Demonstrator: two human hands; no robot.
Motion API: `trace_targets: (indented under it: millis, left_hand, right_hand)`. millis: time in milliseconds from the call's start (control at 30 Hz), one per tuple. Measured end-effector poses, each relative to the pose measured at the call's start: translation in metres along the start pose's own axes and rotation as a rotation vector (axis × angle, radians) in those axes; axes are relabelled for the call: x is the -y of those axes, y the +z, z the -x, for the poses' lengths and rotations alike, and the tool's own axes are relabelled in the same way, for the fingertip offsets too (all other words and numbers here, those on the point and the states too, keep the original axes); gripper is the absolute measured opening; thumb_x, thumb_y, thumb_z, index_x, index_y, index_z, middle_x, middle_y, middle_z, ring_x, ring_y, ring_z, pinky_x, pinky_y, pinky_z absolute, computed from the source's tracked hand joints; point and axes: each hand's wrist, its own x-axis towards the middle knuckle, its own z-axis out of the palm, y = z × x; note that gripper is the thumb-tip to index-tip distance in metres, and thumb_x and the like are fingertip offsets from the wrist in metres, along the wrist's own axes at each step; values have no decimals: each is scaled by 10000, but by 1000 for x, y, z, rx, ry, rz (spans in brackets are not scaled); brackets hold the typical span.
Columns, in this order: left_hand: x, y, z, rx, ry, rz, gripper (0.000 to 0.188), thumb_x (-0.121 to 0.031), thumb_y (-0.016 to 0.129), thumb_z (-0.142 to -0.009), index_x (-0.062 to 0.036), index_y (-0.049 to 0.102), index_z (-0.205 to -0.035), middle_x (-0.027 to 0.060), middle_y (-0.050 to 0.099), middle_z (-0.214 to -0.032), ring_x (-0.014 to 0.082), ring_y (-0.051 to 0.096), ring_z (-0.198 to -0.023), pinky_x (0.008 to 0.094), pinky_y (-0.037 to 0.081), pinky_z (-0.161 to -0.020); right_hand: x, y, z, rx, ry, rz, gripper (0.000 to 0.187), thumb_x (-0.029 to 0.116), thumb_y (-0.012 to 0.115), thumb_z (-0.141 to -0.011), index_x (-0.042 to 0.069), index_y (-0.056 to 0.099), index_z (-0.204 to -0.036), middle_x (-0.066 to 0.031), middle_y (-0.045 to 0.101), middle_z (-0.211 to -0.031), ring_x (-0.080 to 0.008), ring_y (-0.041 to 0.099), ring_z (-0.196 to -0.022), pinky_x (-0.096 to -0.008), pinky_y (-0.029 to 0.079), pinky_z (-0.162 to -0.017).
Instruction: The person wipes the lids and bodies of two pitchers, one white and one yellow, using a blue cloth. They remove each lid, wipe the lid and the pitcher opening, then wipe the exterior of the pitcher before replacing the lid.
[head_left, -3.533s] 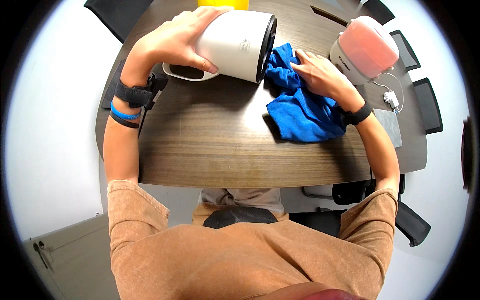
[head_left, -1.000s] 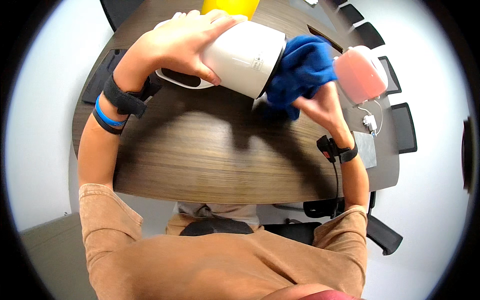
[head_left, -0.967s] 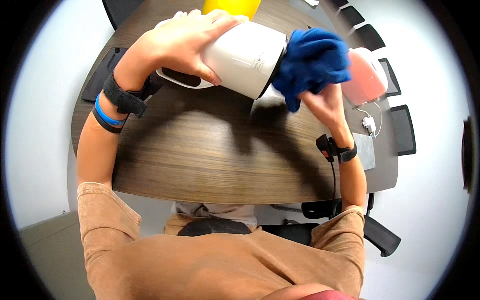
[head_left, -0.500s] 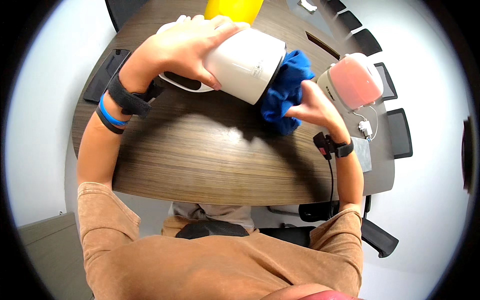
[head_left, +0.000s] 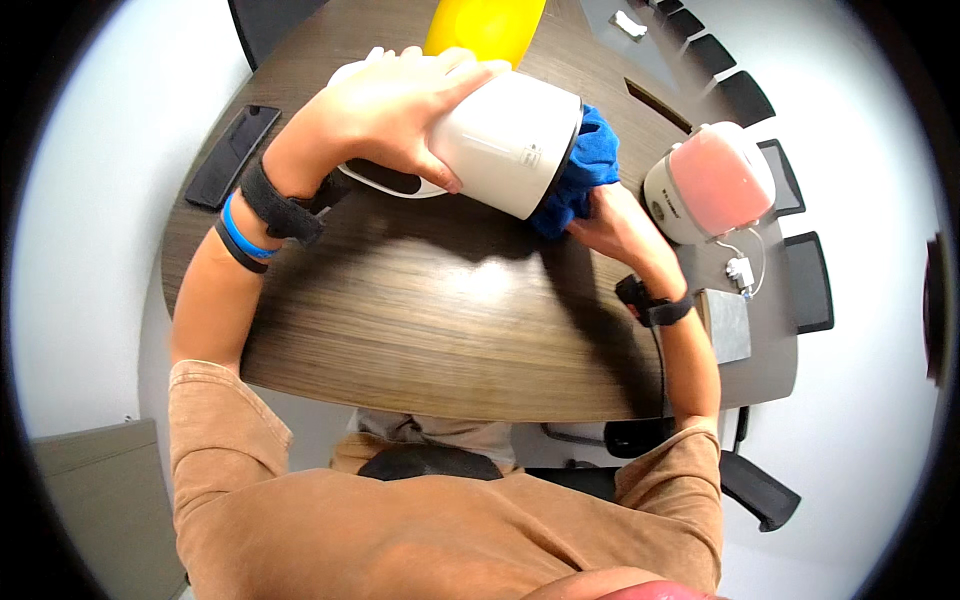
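A white electric kettle (head_left: pixel 515 135) is tipped on its side above the table, its dark-rimmed end facing right. Spread across its body, my left hand (head_left: pixel 405 110) grips it near the handle (head_left: pixel 385 180). My right hand (head_left: pixel 625 230) holds a bunched blue cloth (head_left: pixel 590 160) against the dark-rimmed end. Part of the cloth is hidden behind that rim. The fingers of my right hand are partly covered by the cloth.
Beyond the kettle stands a yellow object (head_left: pixel 485 30). To the right are a pink and white appliance (head_left: pixel 710 185), a white plug (head_left: pixel 740 270) with its cord, and a grey flat box (head_left: pixel 725 325). A black phone (head_left: pixel 233 155) lies at left on the wooden table (head_left: pixel 420 340).
My right hand has pushed the blue cloth closer to the kettle's end, and less of the cloth shows. The whole view has shifted slightly; my left hand keeps its grip.
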Motion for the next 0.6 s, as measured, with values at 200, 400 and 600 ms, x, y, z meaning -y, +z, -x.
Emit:
trace_targets:
  millis: [200,400,600]
  left_hand:
    - [5,-5,-4,38,27,-11,1219,-592,982,-673,-109,433,-1648,236,608,-1465,463,617,-1298,528,492,-1094]
    - [-4,-13,-7,81,53,-76,1253,-629,971,-686,-107,398,-1671,250,564,-1518,461,572,-1386,530,463,-1163]
    - [-14,-17,-9,113,55,-73,1276,-523,994,-689,-94,342,-1698,260,491,-1623,460,488,-1480,556,406,-1242]
  right_hand:
    - [18,-55,7,230,36,-93,684,69,864,-802,81,608,-1435,-238,678,-1374,-455,641,-1309,-479,553,-1093]
    - [-24,-38,2,-221,91,271,801,-117,687,-773,-64,430,-1530,-346,402,-1582,-542,453,-1477,-567,468,-1219]
    - [37,-37,-66,-735,-79,105,592,132,692,-989,-53,462,-1502,-336,439,-1577,-481,419,-1523,-520,345,-1298]
